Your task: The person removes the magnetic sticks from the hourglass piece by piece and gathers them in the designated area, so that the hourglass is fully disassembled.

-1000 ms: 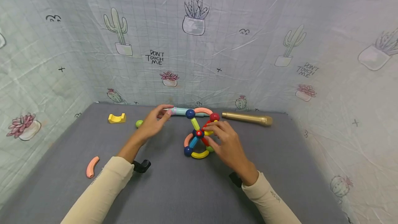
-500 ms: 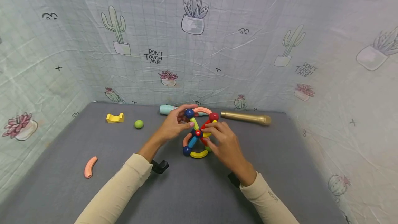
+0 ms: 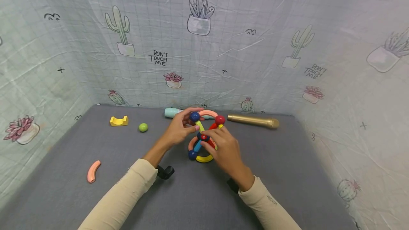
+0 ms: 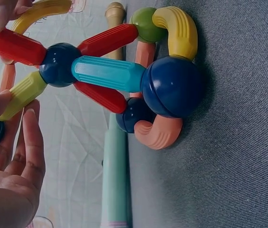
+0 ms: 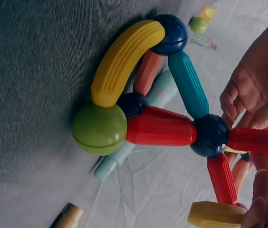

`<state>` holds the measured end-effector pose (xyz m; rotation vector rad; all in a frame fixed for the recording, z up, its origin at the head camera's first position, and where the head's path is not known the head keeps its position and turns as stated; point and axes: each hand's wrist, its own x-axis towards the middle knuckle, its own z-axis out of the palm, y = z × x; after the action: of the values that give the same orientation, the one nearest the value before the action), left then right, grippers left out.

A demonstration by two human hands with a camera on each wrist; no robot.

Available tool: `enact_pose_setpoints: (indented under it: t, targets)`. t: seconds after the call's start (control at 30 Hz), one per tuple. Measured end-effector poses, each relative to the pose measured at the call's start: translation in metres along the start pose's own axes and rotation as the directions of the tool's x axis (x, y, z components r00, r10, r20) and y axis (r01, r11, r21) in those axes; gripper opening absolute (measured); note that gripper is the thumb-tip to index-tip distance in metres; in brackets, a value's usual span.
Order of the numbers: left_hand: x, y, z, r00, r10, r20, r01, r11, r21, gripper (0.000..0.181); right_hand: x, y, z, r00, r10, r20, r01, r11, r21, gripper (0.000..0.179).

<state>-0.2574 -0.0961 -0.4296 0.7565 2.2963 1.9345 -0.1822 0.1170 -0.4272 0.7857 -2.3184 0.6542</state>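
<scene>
A construction of magnetic sticks and balls stands on the grey cloth. Its base is a ring of curved sticks and balls, with a green ball and a large navy ball at corners. Straight sticks rise from it to a navy centre ball. Between thumb and fingers my left hand pinches the yellow-green stick on the upper left. My right hand pinches the outer end of a red stick that juts from the centre ball towards me. A salmon arc tops the construction.
Behind the construction lies a mint microphone-shaped toy, partly hidden by my left hand. A gold microphone is at the back right. Leftward are a yellow cradle-shaped block, a loose green ball and a salmon curved stick.
My left hand has come right from beside the mint toy and taken hold of the yellow-green stick. My right hand has shifted slightly left, onto the red stick's end.
</scene>
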Motion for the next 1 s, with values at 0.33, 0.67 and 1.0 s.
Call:
enact_pose_setpoints:
  t: [0.33, 0.67, 1.0]
  targets:
    - [-0.002, 0.002, 0.002, 1.000, 0.015, -0.003, -0.014, 1.000, 0.023, 0.060, -0.008, -0.002, 0.005, 0.999, 0.014, -0.029, -0.014, 1.000, 0.020, 0.029]
    - [-0.003, 0.000, 0.005, 1.000, 0.017, -0.007, -0.017, 1.000, 0.017, 0.059, -0.014, -0.001, 0.003, 0.994, 0.080, -0.076, -0.067, 0.984, 0.162, 0.029]
    - [-0.005, -0.001, 0.004, 1.000, 0.016, -0.017, -0.015, 1.000, 0.019, 0.060, -0.026, 0.027, -0.038, 0.953, 0.303, -0.019, -0.269, 0.871, 0.410, 0.022]
